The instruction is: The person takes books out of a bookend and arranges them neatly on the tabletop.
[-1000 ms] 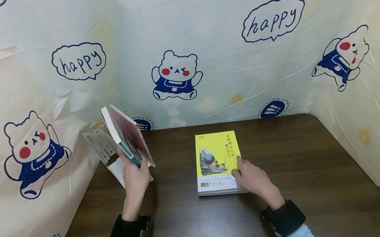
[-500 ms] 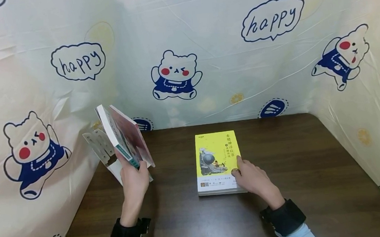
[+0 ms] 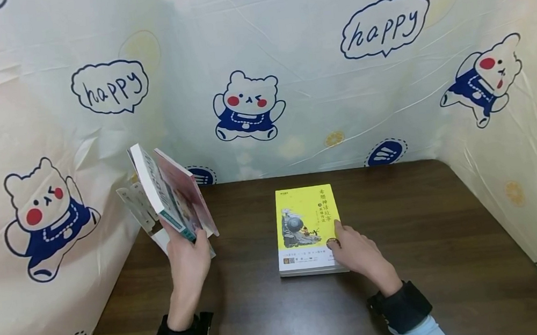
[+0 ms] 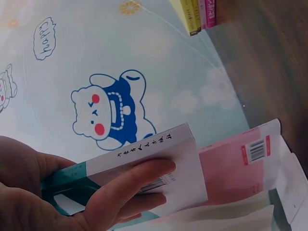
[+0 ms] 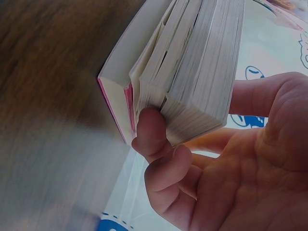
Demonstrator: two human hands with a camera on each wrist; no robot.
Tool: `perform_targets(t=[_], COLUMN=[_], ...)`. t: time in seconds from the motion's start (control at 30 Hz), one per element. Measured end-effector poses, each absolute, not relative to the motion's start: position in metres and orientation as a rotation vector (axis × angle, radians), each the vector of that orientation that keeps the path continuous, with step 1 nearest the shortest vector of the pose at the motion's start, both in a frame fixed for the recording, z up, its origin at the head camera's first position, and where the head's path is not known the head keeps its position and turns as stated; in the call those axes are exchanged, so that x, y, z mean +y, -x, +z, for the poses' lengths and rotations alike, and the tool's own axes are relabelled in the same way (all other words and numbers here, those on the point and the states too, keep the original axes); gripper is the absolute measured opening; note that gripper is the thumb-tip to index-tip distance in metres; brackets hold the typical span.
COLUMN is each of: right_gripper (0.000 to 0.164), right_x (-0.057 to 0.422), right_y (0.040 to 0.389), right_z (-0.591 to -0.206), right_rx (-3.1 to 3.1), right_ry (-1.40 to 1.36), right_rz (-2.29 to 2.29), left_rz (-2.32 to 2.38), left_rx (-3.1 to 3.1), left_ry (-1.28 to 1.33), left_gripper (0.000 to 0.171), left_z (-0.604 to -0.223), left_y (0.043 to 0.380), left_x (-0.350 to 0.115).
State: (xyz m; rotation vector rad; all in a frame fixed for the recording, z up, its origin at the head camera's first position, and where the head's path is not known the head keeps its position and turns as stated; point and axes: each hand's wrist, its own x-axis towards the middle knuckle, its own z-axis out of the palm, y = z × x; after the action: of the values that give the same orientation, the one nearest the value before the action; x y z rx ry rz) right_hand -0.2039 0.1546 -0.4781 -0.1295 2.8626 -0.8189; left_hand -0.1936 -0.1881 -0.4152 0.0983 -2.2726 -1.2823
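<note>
My left hand [image 3: 189, 261] grips the lower end of a book with a teal and white spine [image 3: 156, 192], thumb on one side and fingers on the other. The book leans to the left, its top apart from a pink book [image 3: 188, 188] standing beside it. In the left wrist view, the pink book [image 4: 236, 168] shows a barcode beyond the held one. My right hand [image 3: 361, 253] holds the lower right corner of a stack of books [image 3: 304, 218] with a yellow cover on top. Fingers [image 5: 153, 127] press its page edges in the right wrist view, with the thumb over the cover side.
A pale slotted book holder [image 3: 136, 204] stands behind the left hand's book, partly hidden. Everything rests on a dark wooden table [image 3: 414, 218]. A printed cloth [image 3: 320, 103] with bears hangs along the back and both sides.
My left hand has drawn the teal and white book slightly left and nearer, widening the gap to the pink book. The right hand and the stack have stayed in place.
</note>
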Motion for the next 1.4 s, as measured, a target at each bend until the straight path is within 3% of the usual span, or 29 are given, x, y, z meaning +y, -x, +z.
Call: perform_targets(t=[0.6,1.4], right_gripper=[0.071,0.071], right_x=[0.154,0.156], right_y=[0.204,0.204], right_z=[-0.476,-0.480], right_rx=[2.860,2.860], right_ry=[0.124,0.131], right_rz=[-0.828,-0.836], left_rz=[-1.305,-1.339], left_rx=[-2.286,-2.363], left_ry=[-0.124,-0.131], left_gripper=[0.079,0.076], left_z=[-0.396,-0.386], left_y=[0.166,0.147], left_x=[-0.178,-0.171])
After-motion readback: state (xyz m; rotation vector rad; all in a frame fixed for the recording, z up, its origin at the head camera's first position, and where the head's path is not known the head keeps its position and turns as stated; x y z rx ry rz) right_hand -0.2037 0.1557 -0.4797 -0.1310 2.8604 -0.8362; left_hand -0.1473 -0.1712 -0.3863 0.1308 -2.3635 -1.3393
